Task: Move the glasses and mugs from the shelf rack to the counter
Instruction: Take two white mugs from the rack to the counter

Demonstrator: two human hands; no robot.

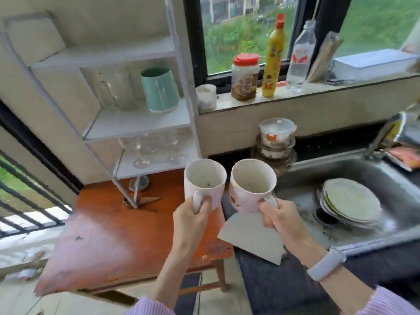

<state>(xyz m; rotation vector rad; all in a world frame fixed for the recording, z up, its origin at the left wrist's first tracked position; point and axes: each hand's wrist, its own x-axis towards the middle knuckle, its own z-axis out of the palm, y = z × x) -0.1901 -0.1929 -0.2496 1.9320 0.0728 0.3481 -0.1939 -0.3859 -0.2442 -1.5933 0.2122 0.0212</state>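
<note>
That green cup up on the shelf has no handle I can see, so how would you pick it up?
I'd grip the green cup around its side wall, about mid-height, coming from the open front of the shelf rack. It stands upright and flares slightly toward the base, so fingers wrapped round the body should hold. The clear glass jug stands close on its left, so the right side looks freer.

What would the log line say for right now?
left hand: holds white mug | right hand: holds patterned mug | teal cup: on rack

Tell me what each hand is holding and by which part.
Left hand grips the plain white mug by its handle; right hand grips the patterned white mug by its handle.
</note>
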